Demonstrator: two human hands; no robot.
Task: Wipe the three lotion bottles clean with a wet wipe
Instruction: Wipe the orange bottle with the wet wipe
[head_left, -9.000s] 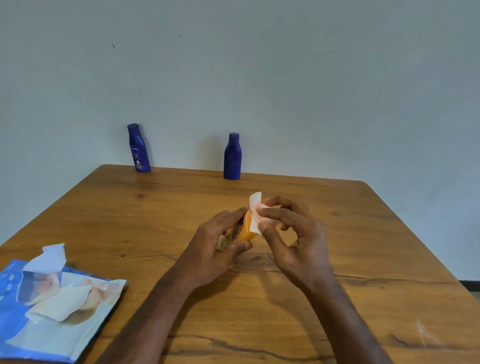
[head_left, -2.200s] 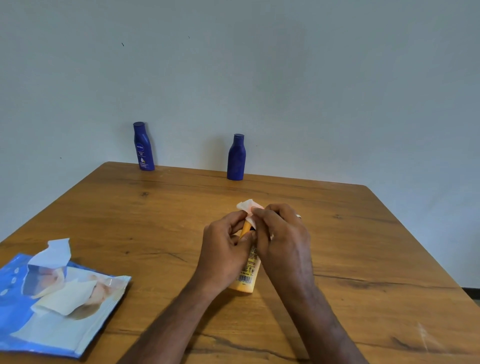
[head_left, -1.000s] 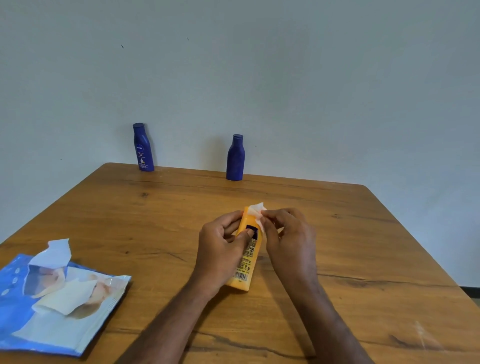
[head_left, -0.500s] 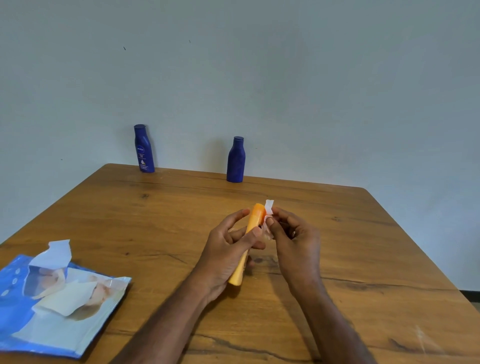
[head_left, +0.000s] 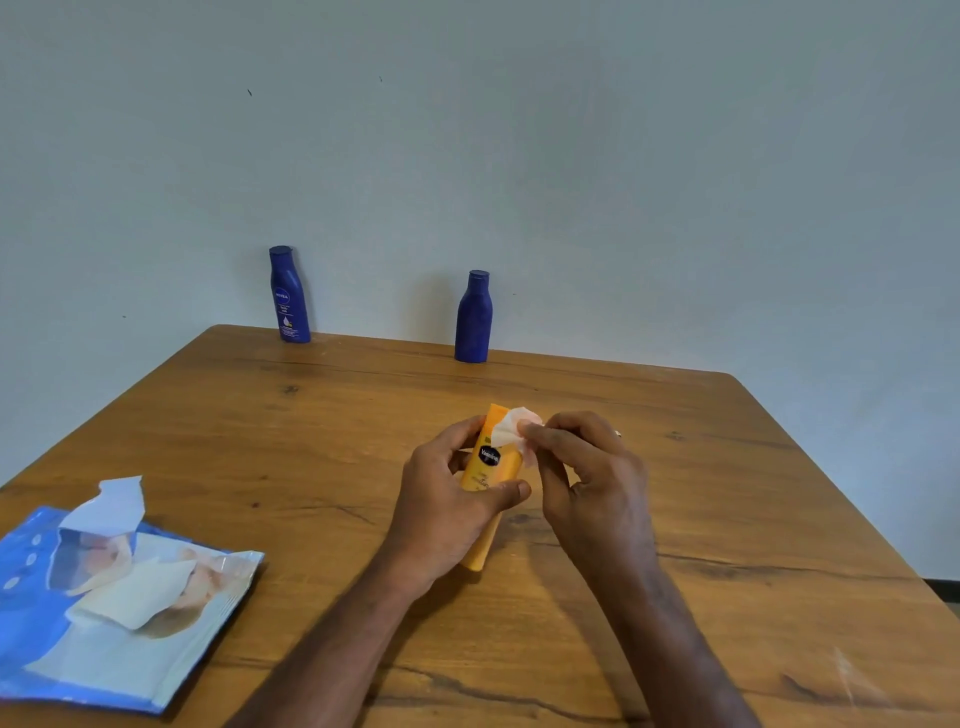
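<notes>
**One bottle in hand, two blue ones waiting at the back**

At the lower left of the frame a blue wet-wipe pack (head_left: 119, 597) lies flat on the table (head_left: 727, 493), its flap peeled up and a white sheet showing at the opening.

Further right, at the table's far edge by the wall, two of the task's bottles stand upright and well apart: the labelled blue bottle (head_left: 289, 295) in the upper left of centre and the plain blue bottle (head_left: 473, 318) nearer the middle. No hand is near either. Whether they have been wiped cannot be read from their surfaces, but their place at the back suggests they are yet to be done.

At centre frame the left hand (head_left: 447, 512) has its grip wrapped round the lower body of the orange bottle (head_left: 488, 470), thumb across the front below the dark label, holding it tilted with its top away from the person. Just to its right, the right hand (head_left: 592, 483) has its grip pinching a small crumpled wet wipe (head_left: 511, 431) between thumb and fingertips, pressed against the bottle's upper end.

My judgement: the work is on the first of three bottles, at its top part, and its lower body under the left palm may still need a pass. Roughly a third or less is done, with two bottles left.
</notes>
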